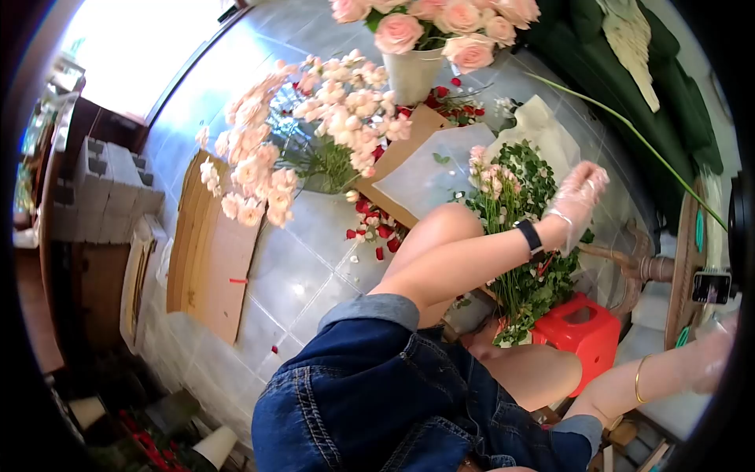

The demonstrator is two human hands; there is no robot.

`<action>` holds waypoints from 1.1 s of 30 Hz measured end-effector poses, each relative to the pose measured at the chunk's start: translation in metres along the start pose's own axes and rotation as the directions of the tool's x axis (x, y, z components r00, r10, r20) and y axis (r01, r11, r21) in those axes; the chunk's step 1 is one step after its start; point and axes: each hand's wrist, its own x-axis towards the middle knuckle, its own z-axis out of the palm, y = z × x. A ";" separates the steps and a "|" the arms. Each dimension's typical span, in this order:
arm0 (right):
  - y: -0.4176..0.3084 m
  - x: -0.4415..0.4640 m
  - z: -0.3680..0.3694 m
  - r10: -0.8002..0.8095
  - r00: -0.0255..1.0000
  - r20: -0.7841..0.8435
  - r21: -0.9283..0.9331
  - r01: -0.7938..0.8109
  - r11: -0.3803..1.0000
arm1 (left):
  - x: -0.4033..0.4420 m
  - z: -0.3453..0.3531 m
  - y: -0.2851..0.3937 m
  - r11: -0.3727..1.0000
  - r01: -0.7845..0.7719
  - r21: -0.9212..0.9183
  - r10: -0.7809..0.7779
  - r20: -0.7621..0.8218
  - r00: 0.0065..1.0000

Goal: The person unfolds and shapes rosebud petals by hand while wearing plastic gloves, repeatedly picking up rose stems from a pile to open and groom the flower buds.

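My left hand (580,195), in a clear plastic glove with a dark band on the wrist, is raised with its fingers curled together. Whatever they may pinch is too small to make out. Beside and below it spreads a leafy bunch of small pink flowers (497,179) with green stems. My right hand (710,355), also in clear plastic and with a gold bangle, is at the right border, its fingers cut off and blurred. A long green stem (621,118) slants above both hands towards the right edge; what holds it is hidden.
A red plastic stool (586,334) stands by my knee. Ahead are a bucket (413,75) of pink roses and a vase of pale pink blooms (342,102). Brown paper (401,161), scattered red petals (384,232) and cardboard (212,252) lie on the tiles. A phone (712,287) is at right.
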 end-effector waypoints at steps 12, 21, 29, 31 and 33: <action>-0.072 -0.031 0.274 -0.019 0.933 0.360 0.800 -0.298 0.521 | -0.002 0.005 0.028 0.987 0.155 0.036 -0.153 -0.058 0.987; -0.014 -0.072 0.299 -0.304 0.484 0.821 0.415 -0.141 0.899 | 0.007 -0.010 0.034 0.993 0.117 -0.003 -0.116 -0.142 0.983; 0.161 -0.075 0.118 0.530 0.690 0.492 0.494 -0.723 0.483 | 0.013 -0.030 0.051 0.953 0.114 -0.281 -0.162 -0.157 0.974; 0.226 -0.153 0.107 0.785 0.527 0.326 0.310 -0.844 0.438 | 0.016 -0.036 0.053 0.930 0.103 -0.352 -0.144 -0.091 0.985; 0.250 -0.238 0.106 0.920 0.239 0.310 -0.092 -0.956 0.279 | 0.022 -0.040 0.056 0.920 0.089 -0.381 -0.130 -0.083 0.988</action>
